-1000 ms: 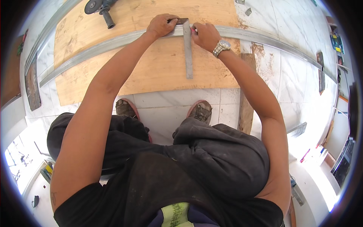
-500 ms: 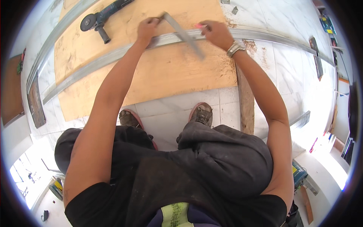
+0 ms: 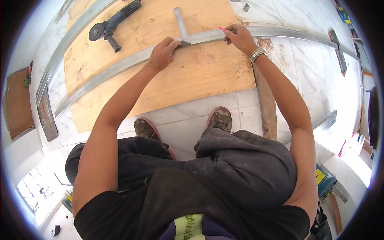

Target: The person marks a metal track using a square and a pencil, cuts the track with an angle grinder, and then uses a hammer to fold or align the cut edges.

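A long grey metal channel (image 3: pixel 120 65) lies across a plywood sheet (image 3: pixel 192 78) on the floor. My left hand (image 3: pixel 163 54) is closed on the thick end of a metal try square (image 3: pixel 181 24), at the channel's near edge. The square's blade crosses the channel and points away from me over the plywood. My right hand (image 3: pixel 241 39), to the right of the square and above the channel, pinches a thin pink marking pen or pencil (image 3: pixel 222 29). Its tip points left, apart from the metal.
An angle grinder (image 3: pixel 114 22) with a side handle rests on the plywood at the far left. Another metal channel (image 3: pixel 66 45) runs beyond it. Wooden pieces (image 3: pixel 267 106) lie on the white tiles at right and left. My shoes (image 3: pixel 220 119) stand by the plywood's near edge.
The square has turned from a slant toward me to crossing the channel, its thick end now at the near edge. My left hand moved nearer and right; the right hand shifted slightly right.
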A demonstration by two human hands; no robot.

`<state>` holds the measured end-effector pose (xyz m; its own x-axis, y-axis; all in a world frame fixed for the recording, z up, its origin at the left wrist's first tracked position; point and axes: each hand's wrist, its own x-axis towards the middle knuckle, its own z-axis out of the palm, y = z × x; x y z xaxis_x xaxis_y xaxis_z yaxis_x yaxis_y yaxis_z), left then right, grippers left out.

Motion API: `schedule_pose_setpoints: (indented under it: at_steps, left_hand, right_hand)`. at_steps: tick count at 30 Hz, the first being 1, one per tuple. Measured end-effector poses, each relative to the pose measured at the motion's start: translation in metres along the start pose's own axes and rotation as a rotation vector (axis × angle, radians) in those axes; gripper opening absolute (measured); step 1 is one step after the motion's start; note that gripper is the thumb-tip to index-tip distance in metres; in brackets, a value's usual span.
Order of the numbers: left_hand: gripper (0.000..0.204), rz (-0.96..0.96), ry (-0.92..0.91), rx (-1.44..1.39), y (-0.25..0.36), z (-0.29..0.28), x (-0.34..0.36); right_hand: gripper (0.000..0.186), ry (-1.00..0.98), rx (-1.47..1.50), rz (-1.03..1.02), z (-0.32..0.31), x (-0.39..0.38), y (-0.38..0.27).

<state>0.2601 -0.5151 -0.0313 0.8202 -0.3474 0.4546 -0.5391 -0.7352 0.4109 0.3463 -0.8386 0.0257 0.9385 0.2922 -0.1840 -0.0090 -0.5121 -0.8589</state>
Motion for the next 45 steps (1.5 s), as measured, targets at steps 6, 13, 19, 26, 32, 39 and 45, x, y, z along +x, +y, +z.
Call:
schedule_pose_setpoints:
  at_steps: [6,13,19,26,32,39,45]
  left_hand:
    - [0.034,0.089,-0.052,0.138,-0.007,0.01,-0.023]
    - [0.027,0.046,0.045,0.09,-0.003,0.024,-0.013]
    - [0.024,0.052,0.055,0.034,-0.007,0.022,-0.012]
    - [0.024,0.04,0.068,0.017,-0.004,0.022,-0.011]
    - [0.019,-0.011,0.028,0.017,-0.005,0.022,-0.012]
    - [0.019,0.001,0.053,0.041,-0.004,0.023,-0.012]
    - [0.018,-0.01,0.056,0.038,-0.004,0.023,-0.012]
  right_hand:
    - [0.029,-0.153,-0.126,-0.09,0.029,-0.003,-0.006]
    - [0.028,-0.174,-0.306,-0.217,0.059,-0.002,-0.011]
    - [0.029,-0.183,-0.435,-0.282,0.074,-0.001,-0.018]
    - [0.027,-0.183,-0.483,-0.308,0.079,0.003,-0.017]
    - [0.026,-0.161,-0.527,-0.362,0.083,0.004,-0.013]
    - [0.024,-0.16,-0.519,-0.407,0.085,0.005,-0.012]
    - [0.024,-0.161,-0.563,-0.415,0.086,0.006,-0.015]
